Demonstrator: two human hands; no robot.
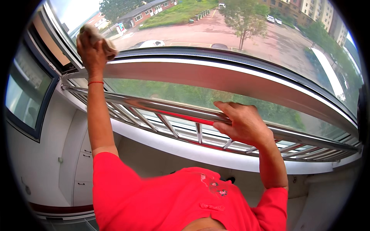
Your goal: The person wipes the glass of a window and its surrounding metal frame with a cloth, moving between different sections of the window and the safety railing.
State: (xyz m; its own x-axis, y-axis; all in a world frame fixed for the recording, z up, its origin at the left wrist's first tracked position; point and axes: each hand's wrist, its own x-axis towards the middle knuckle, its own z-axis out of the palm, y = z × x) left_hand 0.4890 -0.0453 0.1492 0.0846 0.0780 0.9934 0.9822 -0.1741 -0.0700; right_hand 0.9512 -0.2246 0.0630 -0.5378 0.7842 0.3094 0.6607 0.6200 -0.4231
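At the lower left corner of a large window pane (pixel 185 29), my left hand (pixel 92 56) grips a bunched, pale cloth (pixel 108 47). The cloth lies close to the glass and the frame; its exact contact is blurred. My left arm reaches far out over the railing, a red string around its wrist. Lower and to the right, my right hand (pixel 245 124) straddles a polished metal handrail (pixel 173 109), fingers on the window side and thumb on the near side. Its hold looks loose, and nothing else shows in it.
Metal bars (pixel 199 132) run below the handrail, above a white ledge (pixel 173 144). A dark-framed window sash (pixel 29 86) stands at the left, above white drawers (pixel 83 169). A wide frame beam (pixel 202 73) crosses between the upper and lower panes. Outside lie a paved yard and trees.
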